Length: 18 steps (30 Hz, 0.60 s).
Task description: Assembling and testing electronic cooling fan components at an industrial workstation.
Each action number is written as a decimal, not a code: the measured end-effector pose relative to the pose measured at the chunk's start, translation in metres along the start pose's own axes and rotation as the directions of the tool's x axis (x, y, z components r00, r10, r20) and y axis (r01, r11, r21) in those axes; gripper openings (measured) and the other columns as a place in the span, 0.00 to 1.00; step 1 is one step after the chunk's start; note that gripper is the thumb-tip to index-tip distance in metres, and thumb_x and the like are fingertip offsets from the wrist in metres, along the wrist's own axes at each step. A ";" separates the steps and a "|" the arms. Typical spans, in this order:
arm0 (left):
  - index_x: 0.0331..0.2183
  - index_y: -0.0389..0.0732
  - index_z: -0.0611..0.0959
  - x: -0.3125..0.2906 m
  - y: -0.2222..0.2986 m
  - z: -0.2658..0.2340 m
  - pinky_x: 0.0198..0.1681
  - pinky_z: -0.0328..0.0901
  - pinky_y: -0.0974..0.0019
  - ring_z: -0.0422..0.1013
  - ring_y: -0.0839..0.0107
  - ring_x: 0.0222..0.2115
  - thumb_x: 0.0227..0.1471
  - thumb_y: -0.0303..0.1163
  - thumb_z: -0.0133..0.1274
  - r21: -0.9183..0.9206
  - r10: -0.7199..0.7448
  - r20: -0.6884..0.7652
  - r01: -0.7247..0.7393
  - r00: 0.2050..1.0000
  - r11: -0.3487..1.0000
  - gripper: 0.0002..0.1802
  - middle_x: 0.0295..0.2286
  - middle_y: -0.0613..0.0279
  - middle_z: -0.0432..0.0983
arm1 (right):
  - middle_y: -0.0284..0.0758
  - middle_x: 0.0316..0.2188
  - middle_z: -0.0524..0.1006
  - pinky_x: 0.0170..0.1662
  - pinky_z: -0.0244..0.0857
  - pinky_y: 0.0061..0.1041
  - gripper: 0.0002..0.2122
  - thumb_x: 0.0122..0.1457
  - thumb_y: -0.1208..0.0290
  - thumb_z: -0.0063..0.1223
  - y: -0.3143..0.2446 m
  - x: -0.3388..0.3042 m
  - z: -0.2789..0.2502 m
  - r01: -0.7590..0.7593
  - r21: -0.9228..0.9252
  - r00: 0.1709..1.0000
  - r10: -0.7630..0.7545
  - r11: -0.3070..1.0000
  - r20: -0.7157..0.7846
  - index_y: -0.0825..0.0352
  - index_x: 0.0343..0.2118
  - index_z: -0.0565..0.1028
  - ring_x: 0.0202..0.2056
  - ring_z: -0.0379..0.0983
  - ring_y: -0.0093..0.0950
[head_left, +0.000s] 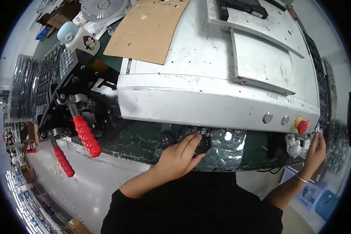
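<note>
My left hand (177,158) reaches over the near edge of the workbench. Its fingers are bent, with thumb and fingertips closed round a black round part (203,146). Another black round part (166,140) lies just left of the fingers. Both rest at a clear plastic blister tray (224,150) with round pockets, where smaller dark pieces partly show. Far to the right, my right hand (318,150) is raised beside the machine's corner, fingers pinched on a small white crumpled piece (318,128). Crumpled white wrapping (295,145) sits left of that hand.
A white machine (206,103) with two metal buttons and a red emergency stop knob (303,125) spans the bench behind my hands. At left stands a black clamp fixture (85,84) with red-handled levers (87,136). Stacked clear trays (23,87) stand farther left; cardboard (144,33) lies on the machine.
</note>
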<state>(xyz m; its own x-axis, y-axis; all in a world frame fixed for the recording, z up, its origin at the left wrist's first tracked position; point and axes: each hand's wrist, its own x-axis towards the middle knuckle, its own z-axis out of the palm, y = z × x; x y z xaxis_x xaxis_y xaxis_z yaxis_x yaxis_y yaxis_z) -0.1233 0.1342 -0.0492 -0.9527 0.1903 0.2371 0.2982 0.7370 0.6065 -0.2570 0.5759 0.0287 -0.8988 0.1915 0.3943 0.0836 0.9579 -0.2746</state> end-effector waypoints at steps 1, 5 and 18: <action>0.47 0.28 0.68 -0.001 -0.001 0.000 0.33 0.74 0.67 0.75 0.56 0.38 0.44 0.34 0.64 0.003 0.005 -0.005 -0.005 1.000 1.000 0.33 0.44 0.45 0.72 | 0.43 0.39 0.79 0.46 0.65 0.24 0.15 0.62 0.64 0.51 0.000 0.000 -0.001 0.005 -0.005 1.000 -0.005 1.000 0.001 0.72 0.43 0.76 0.41 0.75 0.28; 0.47 0.28 0.68 -0.001 -0.002 -0.001 0.32 0.73 0.68 0.75 0.58 0.37 0.44 0.34 0.64 -0.007 0.011 -0.012 -0.011 1.000 1.000 0.33 0.43 0.45 0.72 | 0.43 0.40 0.79 0.46 0.66 0.24 0.16 0.61 0.63 0.51 0.002 -0.003 0.001 -0.022 -0.012 1.000 0.022 1.000 0.013 0.72 0.43 0.76 0.41 0.75 0.27; 0.48 0.27 0.68 -0.001 -0.003 -0.002 0.32 0.73 0.68 0.75 0.58 0.36 0.43 0.35 0.64 -0.010 0.015 -0.009 -0.015 1.000 1.000 0.34 0.42 0.45 0.72 | 0.40 0.38 0.79 0.45 0.66 0.24 0.13 0.61 0.66 0.52 -0.005 -0.002 0.002 0.026 -0.045 0.998 -0.028 0.999 -0.054 0.72 0.41 0.77 0.39 0.75 0.26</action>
<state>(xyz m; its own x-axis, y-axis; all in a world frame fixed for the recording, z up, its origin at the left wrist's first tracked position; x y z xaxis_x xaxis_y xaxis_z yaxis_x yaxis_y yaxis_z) -0.1232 0.1299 -0.0496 -0.9474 0.1955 0.2535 0.3135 0.7277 0.6100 -0.2560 0.5705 0.0272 -0.8762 0.1759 0.4486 0.0797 0.9711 -0.2250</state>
